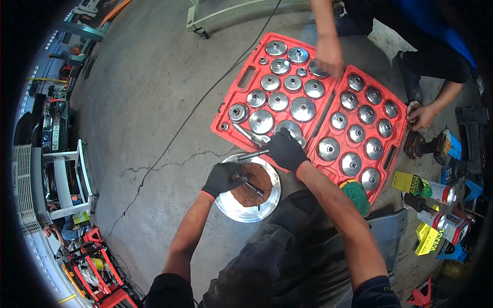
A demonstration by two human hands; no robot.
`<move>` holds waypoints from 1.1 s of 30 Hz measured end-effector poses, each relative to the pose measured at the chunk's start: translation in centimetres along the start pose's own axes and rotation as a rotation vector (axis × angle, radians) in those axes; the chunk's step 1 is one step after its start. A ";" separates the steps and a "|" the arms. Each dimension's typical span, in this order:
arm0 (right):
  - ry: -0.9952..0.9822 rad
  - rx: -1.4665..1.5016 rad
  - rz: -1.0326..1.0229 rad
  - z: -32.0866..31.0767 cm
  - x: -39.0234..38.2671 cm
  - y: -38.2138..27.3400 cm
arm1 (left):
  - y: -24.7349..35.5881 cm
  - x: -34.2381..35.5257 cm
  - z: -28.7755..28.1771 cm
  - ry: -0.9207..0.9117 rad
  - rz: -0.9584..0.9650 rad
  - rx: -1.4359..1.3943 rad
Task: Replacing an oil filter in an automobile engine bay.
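My left hand (222, 179), in a black glove, is closed around a short dark metal rod (254, 189) over a silver metal bowl (241, 217). Inside the bowl lies a brown rag (261, 177) or a similar brown mass. Gripped in my right hand (287, 150), also gloved in black, is a metal ratchet handle (250, 155) that points left over the bowl's far rim. That hand is above the near edge of an opened red case (217, 123) with cup-shaped oil filter wrenches (261, 121) in its recesses. Beside it, another metal tool (242, 132) lies in the case.
A co-worker's blurred hand (328, 55) reaches over the case; their other hand (422, 117) is at its right. Nearby are a cordless drill (426, 146), spray cans (444, 195) and a green cloth (356, 197). A black cable (177, 132) crosses the concrete floor.
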State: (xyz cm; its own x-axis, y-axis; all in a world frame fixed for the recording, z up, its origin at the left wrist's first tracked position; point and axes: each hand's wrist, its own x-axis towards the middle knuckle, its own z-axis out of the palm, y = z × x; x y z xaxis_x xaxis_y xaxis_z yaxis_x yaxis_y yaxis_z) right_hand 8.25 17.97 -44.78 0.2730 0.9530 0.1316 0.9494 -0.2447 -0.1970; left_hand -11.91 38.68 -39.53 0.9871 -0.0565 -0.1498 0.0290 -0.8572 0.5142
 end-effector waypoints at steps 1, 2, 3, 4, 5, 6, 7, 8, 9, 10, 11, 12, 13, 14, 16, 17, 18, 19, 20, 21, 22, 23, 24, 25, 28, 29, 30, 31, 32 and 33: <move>0.025 -0.041 -0.032 0.3 0.4 -0.1 | -1.0 0.1 -0.2 0.156 -0.093 -0.111; 0.029 -0.045 -0.026 0.7 0.2 0.0 | -0.9 1.8 0.0 0.402 -0.105 -0.116; 0.022 -0.086 -0.040 1.0 -0.1 0.1 | -1.4 4.1 -0.4 0.442 -0.113 -0.039; 0.004 -0.122 -0.052 1.5 -0.9 0.2 | -0.4 7.1 -1.6 0.477 0.003 0.094; 0.204 -0.169 -0.111 0.3 -0.8 -0.7 | -0.4 8.4 -3.1 0.388 0.048 0.183; 0.214 -0.156 -0.118 -0.4 -0.8 -1.9 | -1.0 9.7 -4.1 0.347 0.163 0.244; 0.213 -0.137 -0.140 -0.9 -1.2 -3.4 | -2.1 10.5 -4.8 0.168 0.179 0.325; 0.206 -0.122 -0.156 -0.9 -2.0 -4.8 | -3.0 10.9 -4.7 -0.013 0.201 0.396; 0.206 -0.067 -0.148 -0.7 -2.6 -6.6 | -3.5 10.2 -4.4 -0.020 0.199 0.398; 0.097 0.114 -0.055 -1.7 -3.0 -8.7 | -4.1 9.5 -3.8 -0.008 0.182 0.362; 0.084 0.041 -0.008 -1.1 -3.6 -10.7 | -4.4 9.2 -3.4 0.006 0.172 0.332; 0.072 -0.035 0.040 -0.1 -4.1 -12.1 | -4.8 9.1 -2.8 0.008 0.184 0.334; 0.066 -0.098 0.030 0.7 -4.2 -12.7 | -5.1 8.8 -2.3 0.044 0.181 0.293; 0.059 -0.158 0.019 0.8 -4.1 -13.3 | -5.2 8.8 -2.1 0.079 0.176 0.252; -0.002 -0.105 0.135 2.2 -4.1 -14.8 | -5.2 9.8 -1.9 0.109 0.190 0.258; -0.004 -0.026 0.234 4.5 -4.7 -15.1 | -4.7 11.2 -1.6 0.129 0.099 0.164; -0.004 0.060 0.325 6.0 -5.2 -15.3 | -4.4 11.9 -1.5 0.144 -0.004 0.073; 0.066 0.107 0.317 3.6 -4.9 -15.4 | -4.1 11.3 -2.7 0.091 -0.103 0.080; 0.206 0.119 0.163 1.9 -4.6 -14.9 | -5.2 11.0 -2.9 0.095 -0.101 0.087; 0.195 0.115 0.205 0.3 -3.9 -14.0 | -7.0 10.6 -2.2 0.436 -0.252 0.086; 0.180 0.115 0.244 -1.1 -3.2 -13.0 | -9.0 10.1 -1.2 0.776 -0.406 0.080; 0.266 0.010 0.364 -2.7 -2.4 -12.2 | -12.1 8.5 -0.8 0.775 -0.411 0.092; 0.357 -0.091 0.485 -4.0 -1.4 -11.4 | -15.5 6.7 -1.0 0.694 -0.577 -0.037; 0.434 -0.098 0.570 -3.7 -1.2 -10.0 | -16.9 6.9 -0.5 0.605 -0.727 -0.187; -0.015 0.301 0.581 -0.7 -3.2 -6.4 | -15.4 8.7 2.3 0.587 -0.705 -0.516; 0.173 0.226 0.534 0.6 -4.4 -5.8 | -14.0 9.5 3.1 0.617 -0.699 -0.672; 0.394 0.261 0.455 1.9 -5.6 -4.8 | -12.9 10.0 3.1 0.610 -0.697 -0.679; 0.398 0.281 0.429 2.8 -5.7 -5.0 | -12.7 9.4 2.1 0.579 -0.711 -0.747; 0.396 0.283 0.413 3.1 -6.0 -4.6 | -11.6 10.2 1.7 0.539 -0.714 -0.832; 0.394 0.277 0.417 3.5 -6.3 -4.3 | -10.0 10.5 1.9 0.520 -0.720 -0.853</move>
State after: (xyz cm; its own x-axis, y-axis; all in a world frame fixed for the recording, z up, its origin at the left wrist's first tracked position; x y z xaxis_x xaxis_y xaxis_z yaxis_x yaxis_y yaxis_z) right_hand 1.91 13.60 -48.21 0.6980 0.6371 0.3271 0.6898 -0.4754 -0.5460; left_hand -2.11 45.69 -47.91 0.6431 0.6683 -0.3738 0.4935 0.0116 0.8697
